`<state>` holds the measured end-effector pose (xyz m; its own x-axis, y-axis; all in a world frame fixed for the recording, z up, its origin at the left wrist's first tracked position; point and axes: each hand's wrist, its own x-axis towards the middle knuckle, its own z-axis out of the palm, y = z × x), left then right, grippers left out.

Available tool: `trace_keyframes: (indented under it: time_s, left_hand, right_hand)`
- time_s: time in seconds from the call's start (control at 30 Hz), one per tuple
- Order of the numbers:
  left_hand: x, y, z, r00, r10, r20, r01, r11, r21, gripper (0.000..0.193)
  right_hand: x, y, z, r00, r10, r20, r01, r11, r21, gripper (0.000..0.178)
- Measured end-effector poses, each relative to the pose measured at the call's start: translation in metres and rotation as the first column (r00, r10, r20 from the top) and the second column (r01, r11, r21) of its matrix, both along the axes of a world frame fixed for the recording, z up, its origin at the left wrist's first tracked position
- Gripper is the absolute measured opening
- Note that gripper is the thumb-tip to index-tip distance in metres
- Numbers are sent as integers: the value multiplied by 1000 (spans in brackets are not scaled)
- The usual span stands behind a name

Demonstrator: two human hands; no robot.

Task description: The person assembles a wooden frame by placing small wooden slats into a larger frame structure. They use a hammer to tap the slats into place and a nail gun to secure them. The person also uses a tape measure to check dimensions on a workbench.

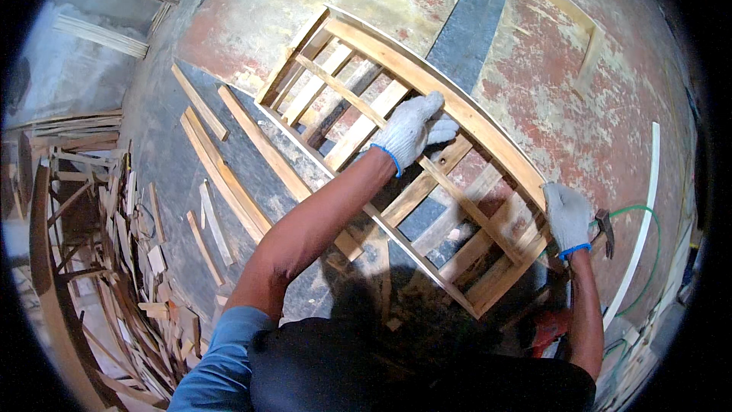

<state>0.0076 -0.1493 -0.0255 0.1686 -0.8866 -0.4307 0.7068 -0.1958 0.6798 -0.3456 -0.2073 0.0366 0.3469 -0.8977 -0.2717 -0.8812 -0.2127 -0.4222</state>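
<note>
A long wooden frame point(358, 42) with several cross slats and a lengthwise batten point(473, 210) lies slanted across the floor in front of me. My left hand point(415, 128), in a white knitted glove with a blue cuff, is closed over the frame's middle, its fingers reaching to the far rail. The gloved right hand point(567, 216) grips the frame's right end corner, its fingertips partly hidden. Just right of that hand a claw hammer head point(605, 233) shows; its handle is hidden, so I cannot tell whether the hand touches it.
Loose wooden strips point(221, 172) lie left of the frame. Offcuts point(152, 305) are heaped at the lower left. A long pale strip point(644, 191) and a green hose point(657, 252) lie to the right. Near my right forearm is a red tool point(550, 329). An angled wooden piece point(564, 4) lies beyond.
</note>
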Motion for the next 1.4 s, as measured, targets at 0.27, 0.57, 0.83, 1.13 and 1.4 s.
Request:
trace_keyframes:
  time_s: [0.27, 0.57, 0.83, 1.13, 1.4]
  left_hand:
    - [11, -12, 2, 997, 49, 57, -49, 999, 4, 23]
    - [12, -28, -21, 1000, 2, -16, -3, 996, -84, 25]
    - [19, -34, -41, 978, 64, 199, -66, 998, 3, 34]
    - [31, -37, -36, 917, 139, 373, -168, 985, 46, 43]
    - [49, -48, -45, 924, 80, 373, -95, 995, 22, 44]
  right_hand:
    - [7, -6, -23, 997, 14, 78, -9, 997, -71, 47]
    - [17, 11, -25, 975, 220, -32, -184, 718, -671, 19]
    - [-1, 104, -21, 928, 280, 247, -112, 840, -531, 25]
    - [-22, 110, -41, 946, 317, 72, -252, 854, -455, 31]
    - [-33, 77, -41, 885, 428, -185, -464, 848, -256, 54]
